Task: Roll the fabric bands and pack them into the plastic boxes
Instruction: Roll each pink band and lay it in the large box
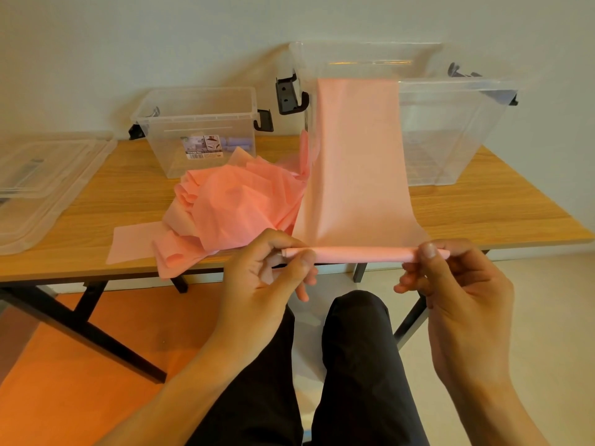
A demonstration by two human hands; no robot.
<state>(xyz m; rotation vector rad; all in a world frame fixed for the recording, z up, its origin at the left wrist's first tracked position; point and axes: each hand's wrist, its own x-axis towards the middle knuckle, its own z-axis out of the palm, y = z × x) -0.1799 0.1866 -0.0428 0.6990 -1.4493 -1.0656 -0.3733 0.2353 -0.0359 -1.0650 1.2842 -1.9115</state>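
The roll [360, 254] is pinched at both ends: its left end is clamped between the thumb and curled fingers of the left hand [273, 265], its right end in the same way by the right hand [450, 278]. It is held in the air, just off the near edge of the table [483, 214]. The roll is thin, and most of the band [357, 156] is unrolled. The band is stretched taut from the roll up to the front of the big box [450, 130], near its rim; whether it is hooked over the rim cannot be told.

Left of the band, a pile [231, 204] of loose pink bands is heaped on the table. Behind it a small box [196, 130] is set, with purple rolls [236, 143] seen inside. Lids [42, 181] are stacked at the far left.

The step in hand is judged to be rolling, early in this band. For the next move, both ends should be turned together and evenly, with the band kept taut and square, so that no cone is formed. Packing is not yet due.
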